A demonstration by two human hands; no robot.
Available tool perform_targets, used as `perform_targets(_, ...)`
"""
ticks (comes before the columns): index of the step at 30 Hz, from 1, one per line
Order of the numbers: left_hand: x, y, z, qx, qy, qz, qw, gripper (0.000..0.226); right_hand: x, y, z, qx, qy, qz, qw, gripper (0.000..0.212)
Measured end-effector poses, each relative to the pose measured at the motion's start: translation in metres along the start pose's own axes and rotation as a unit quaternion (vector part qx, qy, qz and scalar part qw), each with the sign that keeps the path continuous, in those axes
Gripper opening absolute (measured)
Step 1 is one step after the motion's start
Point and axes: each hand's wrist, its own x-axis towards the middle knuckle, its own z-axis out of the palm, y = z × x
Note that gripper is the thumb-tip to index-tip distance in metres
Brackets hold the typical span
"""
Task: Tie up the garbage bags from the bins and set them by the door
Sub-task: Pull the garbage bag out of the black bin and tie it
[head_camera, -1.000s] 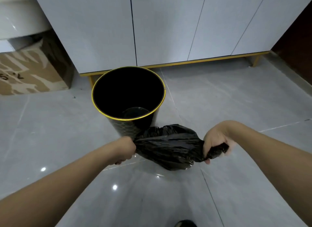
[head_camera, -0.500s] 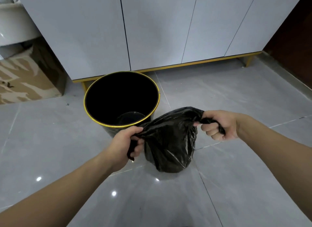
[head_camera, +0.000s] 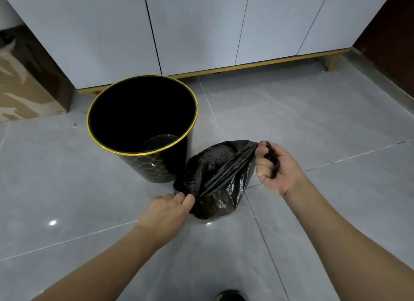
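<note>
Both hands have swapped heights in the last half second. Right hand (head_camera: 276,166), which was level with the left and knuckles-up, now sits higher and turned palm-up, fingers curled round a twisted tail of the black garbage bag (head_camera: 215,182). Left hand (head_camera: 167,212) has dropped low and pulled towards the body, its fingers and thumb pinched on the opposite gathered corner at the bag's lower left edge. Between the two grips the plastic is drawn into a tight diagonal band of pleats across the top of the bag, where before it hung slack from two raised hands.

The bag itself hangs just above or on the grey floor tiles (head_camera: 313,121); contact is not clear. It sits just right of the black bin with the gold rim (head_camera: 143,154), touching or nearly touching its patterned wall. The bin is unlined, with only its dark bottom showing.

As I read it, the mouth is now closed and stretched ready for crossing the two tails. No knot is visible yet, so the tying is only begun, and carrying the bag to the door remains.

White cabinet doors (head_camera: 201,27) on a gold base stand behind.
</note>
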Motion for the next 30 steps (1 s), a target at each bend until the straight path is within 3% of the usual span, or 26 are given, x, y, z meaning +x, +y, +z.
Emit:
perform_targets(4, 0.019, 0.024, -0.014, 0.058, -0.083, -0.006, 0.995, 0.027, 0.012, 0.008, 0.008, 0.045, 0.052, -0.069, 0.995, 0.014)
perform_targets(5, 0.023, 0.030, -0.021, 0.062, -0.105, -0.012, 0.992, 0.018, 0.012, 0.009, 0.011, 0.030, 0.049, -0.075, 0.995, 0.009)
perform_targets(8, 0.030, 0.041, -0.036, 0.051, -0.130, 0.023, 0.990, 0.020, 0.013, 0.016, 0.018, -0.059, 0.049, -0.086, 0.993, 0.010)
perform_targets(11, 0.024, 0.034, -0.063, 0.006, -0.037, 0.036, 0.999, 0.008, 0.012, 0.024, 0.020, -0.169, 0.079, -0.097, 0.978, 0.024)
perform_targets(14, 0.017, 0.012, -0.077, 0.002, 0.030, 0.046, 0.998, 0.013, 0.003, 0.020, 0.030, -0.266, 0.112, -0.130, 0.948, 0.036)
perform_targets(19, 0.012, -0.010, -0.092, 0.002, 0.061, 0.016, 0.998, 0.009, -0.003, 0.005, 0.039, -0.323, 0.117, -0.176, 0.923, 0.043)
perform_targets(24, 0.015, -0.016, -0.102, 0.001, 0.071, 0.021, 0.997, 0.019, 0.000, 0.023, 0.040, -0.527, 0.014, -0.125, 0.841, 0.067)
perform_targets(27, 0.018, -0.021, -0.107, -0.028, 0.080, -0.001, 0.996, 0.020, -0.001, 0.039, 0.042, -0.546, -0.048, -0.069, 0.834, 0.073)
perform_targets(30, 0.022, -0.028, -0.112, -0.056, 0.058, -0.056, 0.995, 0.025, -0.004, 0.041, 0.043, -0.579, -0.058, -0.004, 0.813, 0.073)
